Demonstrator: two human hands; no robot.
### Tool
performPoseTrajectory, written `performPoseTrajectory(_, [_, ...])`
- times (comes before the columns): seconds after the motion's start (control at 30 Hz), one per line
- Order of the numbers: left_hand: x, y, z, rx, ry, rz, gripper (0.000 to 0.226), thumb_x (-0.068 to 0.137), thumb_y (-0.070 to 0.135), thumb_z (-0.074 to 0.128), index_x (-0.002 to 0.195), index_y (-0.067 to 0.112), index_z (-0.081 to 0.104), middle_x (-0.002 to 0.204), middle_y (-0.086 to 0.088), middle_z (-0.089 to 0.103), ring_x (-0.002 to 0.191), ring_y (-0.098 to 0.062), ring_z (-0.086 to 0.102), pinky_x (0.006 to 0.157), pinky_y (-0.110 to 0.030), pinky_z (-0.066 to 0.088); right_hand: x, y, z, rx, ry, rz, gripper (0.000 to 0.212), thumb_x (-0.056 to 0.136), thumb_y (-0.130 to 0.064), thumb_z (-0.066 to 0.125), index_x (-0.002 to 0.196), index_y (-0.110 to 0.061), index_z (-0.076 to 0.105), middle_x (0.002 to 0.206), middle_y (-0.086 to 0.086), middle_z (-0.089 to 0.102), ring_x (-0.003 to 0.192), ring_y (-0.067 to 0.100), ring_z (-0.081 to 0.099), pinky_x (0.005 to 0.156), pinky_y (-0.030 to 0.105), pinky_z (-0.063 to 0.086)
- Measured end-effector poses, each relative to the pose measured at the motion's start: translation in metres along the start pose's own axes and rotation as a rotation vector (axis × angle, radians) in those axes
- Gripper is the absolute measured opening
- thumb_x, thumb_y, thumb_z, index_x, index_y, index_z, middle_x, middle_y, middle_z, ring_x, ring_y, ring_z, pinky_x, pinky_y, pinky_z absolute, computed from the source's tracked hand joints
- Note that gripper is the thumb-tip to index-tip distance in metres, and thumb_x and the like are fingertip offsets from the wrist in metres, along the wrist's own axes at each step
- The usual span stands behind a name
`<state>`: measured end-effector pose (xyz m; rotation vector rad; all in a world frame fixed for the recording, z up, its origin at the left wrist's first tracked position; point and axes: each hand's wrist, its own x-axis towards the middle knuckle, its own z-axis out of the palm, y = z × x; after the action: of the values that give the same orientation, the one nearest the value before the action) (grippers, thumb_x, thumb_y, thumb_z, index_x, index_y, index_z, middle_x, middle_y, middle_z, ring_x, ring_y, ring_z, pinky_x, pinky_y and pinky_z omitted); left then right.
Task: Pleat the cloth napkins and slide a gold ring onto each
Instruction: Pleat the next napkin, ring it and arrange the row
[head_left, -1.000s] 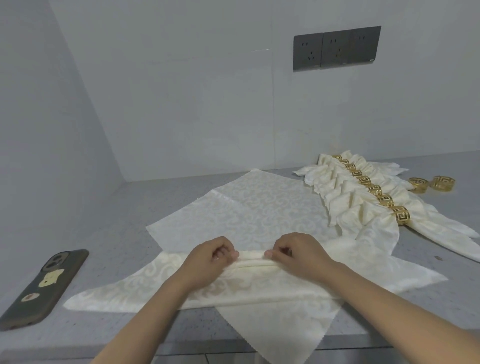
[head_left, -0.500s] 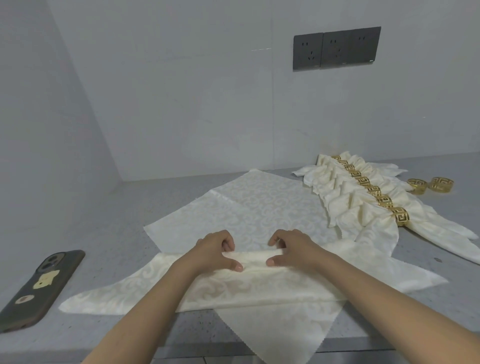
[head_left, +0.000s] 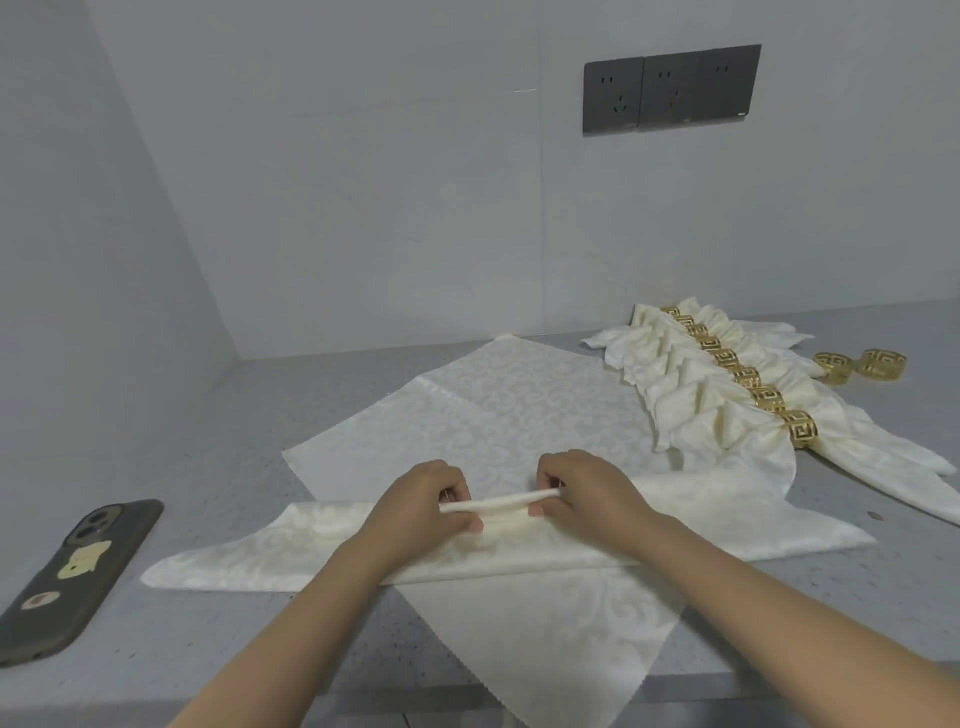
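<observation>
Head view: accordion pleat in progress, cream napkin

Item: damask napkin (head_left: 498, 415), laid as a diamond at desk (head_left: 218, 649) centre, near corner overhanging at 6 o'clock.
Hands: left hand (head_left: 423, 506) and right hand (head_left: 584, 493) each pinch one raised fold, thumbs beneath, fingers curled over.
Method, as judged: keep each pleat equal in width, edges parallel, tension even between both pinches; stack toward 12 o'clock.
Stock: ringed napkins (head_left: 727, 384) at 2 o'clock; two spare gold rings (head_left: 860, 366) beyond.
Other: phone (head_left: 78, 577) at 9 o'clock; wall sockets (head_left: 672, 88).
Writing: none legible.
</observation>
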<state>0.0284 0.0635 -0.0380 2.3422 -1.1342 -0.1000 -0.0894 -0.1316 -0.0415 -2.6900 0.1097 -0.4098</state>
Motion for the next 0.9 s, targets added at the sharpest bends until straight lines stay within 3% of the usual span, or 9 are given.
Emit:
performPoseTrajectory(0.13, [-0.015,-0.001,-0.005,-0.164,-0.067,-0.045,0.015,0.08,0.042,0.071,0.079,0.028,0.065,0.089,0.009,0.062,0.082,0.0,0.054,0.07,-0.012,0.041,-0.009,0.001,-0.008,0.124,-0.118,0.049,0.024,0.076,-0.042,0.073,0.069,-0.032,0.052,0.074,-0.013,0.056,0.073,0.002,0.05,0.064,0.017,0.037])
performPoseTrajectory(0.23, [-0.018,-0.001,-0.002,-0.257,-0.049,-0.075,0.014,0.093,0.035,0.056,0.084,0.028,0.064,0.094,0.006,0.061,0.08,-0.001,0.054,0.071,-0.012,0.041,-0.012,0.001,-0.009,0.14,-0.14,0.061,0.03,0.082,-0.05,0.065,0.064,-0.031,0.05,0.074,-0.012,0.054,0.072,0.003,0.05,0.066,0.018,0.039])
performPoseTrajectory(0.33, [-0.017,-0.002,0.007,-0.153,0.001,-0.016,0.014,0.096,0.027,0.052,0.096,0.036,0.063,0.088,0.004,0.057,0.08,-0.001,0.049,0.077,-0.019,0.038,-0.011,-0.004,-0.004,0.051,-0.108,0.056,0.04,0.088,-0.045,0.06,0.058,-0.029,0.04,0.068,-0.011,0.043,0.067,0.005,0.043,0.063,0.02,0.035])
performPoseTrajectory(0.4, [-0.018,0.0,0.014,0.048,-0.006,0.008,0.025,0.097,0.031,0.048,0.118,0.04,0.059,0.095,0.005,0.05,0.094,-0.005,0.043,0.089,-0.024,0.033,-0.011,-0.005,0.005,-0.019,-0.074,0.069,0.034,0.087,-0.04,0.062,0.062,-0.03,0.042,0.075,-0.013,0.044,0.08,0.007,0.044,0.071,0.02,0.034])
performPoseTrajectory(0.47, [-0.02,0.001,0.021,0.22,-0.024,0.032,0.037,0.1,0.032,0.04,0.136,0.04,0.046,0.12,0.006,0.044,0.115,-0.011,0.035,0.103,-0.028,0.023,-0.012,-0.004,0.015,-0.021,-0.044,0.07,0.013,0.088,-0.036,0.06,0.081,-0.029,0.052,0.094,-0.012,0.052,0.1,0.011,0.045,0.087,0.022,0.034])
performPoseTrajectory(0.5, [-0.022,0.001,0.023,0.242,-0.048,0.042,0.041,0.102,0.033,0.035,0.142,0.038,0.037,0.137,0.005,0.037,0.127,-0.013,0.028,0.109,-0.031,0.017,-0.014,-0.003,0.019,-0.001,-0.066,0.07,0.011,0.091,-0.034,0.056,0.099,-0.026,0.055,0.109,-0.009,0.054,0.11,0.012,0.044,0.096,0.024,0.033])
performPoseTrajectory(0.6, [-0.027,0.0,0.026,0.238,-0.159,0.045,0.047,0.103,0.038,0.019,0.15,0.036,0.013,0.159,0.01,0.011,0.146,-0.009,0.004,0.118,-0.031,0.001,-0.02,-0.001,0.022,-0.04,-0.177,0.028,0.045,0.1,-0.031,0.038,0.144,-0.025,0.033,0.147,-0.006,0.038,0.137,0.013,0.028,0.112,0.028,0.019])
performPoseTrajectory(0.77, [-0.036,0.004,0.027,0.315,-0.201,0.039,0.053,0.1,0.046,0.008,0.151,0.034,0.006,0.16,0.01,0.003,0.146,-0.006,-0.003,0.118,-0.032,-0.006,-0.028,-0.001,0.023,-0.107,-0.225,-0.009,0.047,0.104,-0.032,0.024,0.15,-0.027,0.021,0.158,-0.005,0.015,0.146,0.01,0.007,0.117,0.025,0.005])
performPoseTrajectory(0.9, [-0.049,0.007,0.027,0.362,-0.188,0.072,0.082,0.076,0.061,-0.016,0.151,0.033,0.0,0.159,0.01,-0.003,0.145,-0.006,-0.007,0.115,-0.028,-0.012,-0.04,-0.004,0.025,-0.157,-0.199,-0.039,0.048,0.104,-0.034,0.02,0.151,-0.029,0.016,0.159,-0.007,0.012,0.146,0.007,0.004,0.115,0.022,0.001])
